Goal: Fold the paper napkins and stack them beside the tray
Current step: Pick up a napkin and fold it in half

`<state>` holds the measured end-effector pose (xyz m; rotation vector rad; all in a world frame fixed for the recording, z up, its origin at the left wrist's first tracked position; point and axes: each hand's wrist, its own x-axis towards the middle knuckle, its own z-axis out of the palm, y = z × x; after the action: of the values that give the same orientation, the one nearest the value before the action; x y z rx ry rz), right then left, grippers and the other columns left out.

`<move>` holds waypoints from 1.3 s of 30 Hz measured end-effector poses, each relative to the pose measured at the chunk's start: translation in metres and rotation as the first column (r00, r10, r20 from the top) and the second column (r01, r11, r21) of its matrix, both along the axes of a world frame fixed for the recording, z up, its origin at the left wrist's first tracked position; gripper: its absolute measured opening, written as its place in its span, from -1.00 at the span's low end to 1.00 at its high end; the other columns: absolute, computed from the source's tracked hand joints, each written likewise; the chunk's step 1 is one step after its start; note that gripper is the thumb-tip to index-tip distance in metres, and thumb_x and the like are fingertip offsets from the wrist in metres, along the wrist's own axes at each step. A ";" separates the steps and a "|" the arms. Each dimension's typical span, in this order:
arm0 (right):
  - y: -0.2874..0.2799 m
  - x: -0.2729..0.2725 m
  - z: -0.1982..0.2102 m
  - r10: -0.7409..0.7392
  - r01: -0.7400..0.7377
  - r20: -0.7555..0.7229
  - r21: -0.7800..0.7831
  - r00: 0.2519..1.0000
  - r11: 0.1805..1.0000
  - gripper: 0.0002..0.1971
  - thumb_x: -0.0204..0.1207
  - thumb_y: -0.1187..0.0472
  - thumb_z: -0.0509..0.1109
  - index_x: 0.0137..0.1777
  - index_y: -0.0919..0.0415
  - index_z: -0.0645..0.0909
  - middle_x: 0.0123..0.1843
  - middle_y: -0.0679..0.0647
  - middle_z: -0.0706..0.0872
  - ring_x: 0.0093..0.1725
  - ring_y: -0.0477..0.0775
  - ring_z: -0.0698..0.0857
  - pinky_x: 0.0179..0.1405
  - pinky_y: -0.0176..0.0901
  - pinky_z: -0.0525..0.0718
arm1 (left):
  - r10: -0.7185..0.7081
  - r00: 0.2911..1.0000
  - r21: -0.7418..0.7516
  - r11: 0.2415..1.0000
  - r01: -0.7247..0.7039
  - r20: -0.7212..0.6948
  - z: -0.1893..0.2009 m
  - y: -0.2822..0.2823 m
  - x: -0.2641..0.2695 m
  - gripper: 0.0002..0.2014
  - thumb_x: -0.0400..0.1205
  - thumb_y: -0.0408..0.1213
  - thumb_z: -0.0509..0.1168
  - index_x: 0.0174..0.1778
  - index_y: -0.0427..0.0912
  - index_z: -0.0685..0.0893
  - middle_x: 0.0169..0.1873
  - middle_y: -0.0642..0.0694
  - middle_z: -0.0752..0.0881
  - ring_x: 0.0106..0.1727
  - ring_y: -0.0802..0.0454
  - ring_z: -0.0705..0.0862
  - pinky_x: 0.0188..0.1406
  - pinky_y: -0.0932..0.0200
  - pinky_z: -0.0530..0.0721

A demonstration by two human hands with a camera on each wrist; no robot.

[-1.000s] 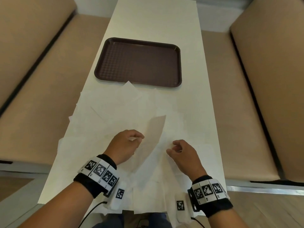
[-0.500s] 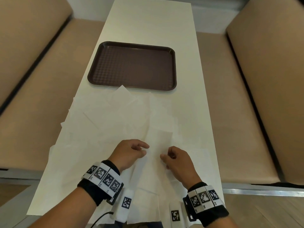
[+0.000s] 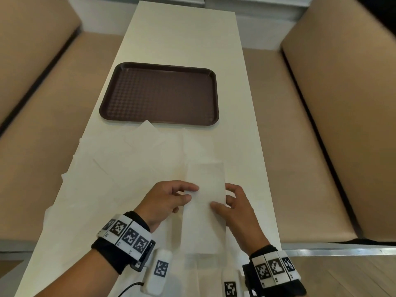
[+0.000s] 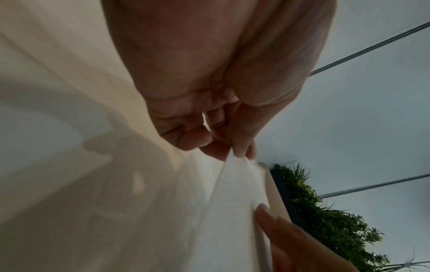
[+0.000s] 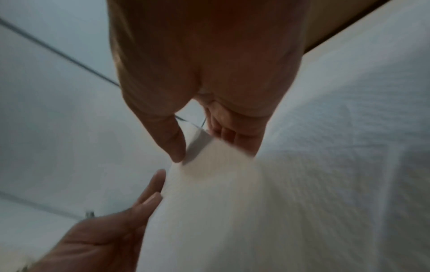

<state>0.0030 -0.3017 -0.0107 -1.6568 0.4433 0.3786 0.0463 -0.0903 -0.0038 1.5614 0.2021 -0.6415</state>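
Observation:
A long folded white napkin point(image 3: 205, 200) is held above the table between both hands. My left hand point(image 3: 171, 199) pinches its left edge between thumb and fingers; the same pinch on the napkin point(image 4: 235, 185) shows in the left wrist view under my left hand point(image 4: 232, 147). My right hand point(image 3: 230, 203) pinches the right edge, thumb on top and fingers behind, as the right wrist view shows my right hand point(image 5: 200, 145) on the napkin point(image 5: 221, 174). Several loose unfolded napkins point(image 3: 128, 163) lie spread below. The dark brown tray point(image 3: 159, 94) sits empty farther up the table.
The long cream table point(image 3: 186, 35) runs away from me between two tan bench seats point(image 3: 321, 146). Bare tabletop lies right of the tray point(image 3: 233, 97) and beyond it. Wristbands with markers sit on both wrists.
The napkin, lifted at a slant a second ago, has been brought together into a narrow upright strip. Both hands moved closer and now pinch its two edges.

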 end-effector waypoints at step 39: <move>-0.106 0.186 -0.044 -0.078 0.107 0.073 -0.617 0.994 0.780 -0.68 0.57 0.22 0.45 0.31 0.20 0.62 0.12 0.05 0.71 0.08 0.08 0.67 0.05 -0.14 0.58 | -0.244 0.970 0.890 0.439 0.122 -0.012 -0.014 -0.002 0.104 -0.26 0.49 0.23 0.45 0.54 0.04 0.42 0.41 -0.04 0.48 0.46 -0.14 0.40 0.39 -0.18 0.41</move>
<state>0.1886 -0.4081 -0.0551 -2.2724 0.6631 0.1166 0.1506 -0.0921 -0.0176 2.6983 0.3092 -0.6354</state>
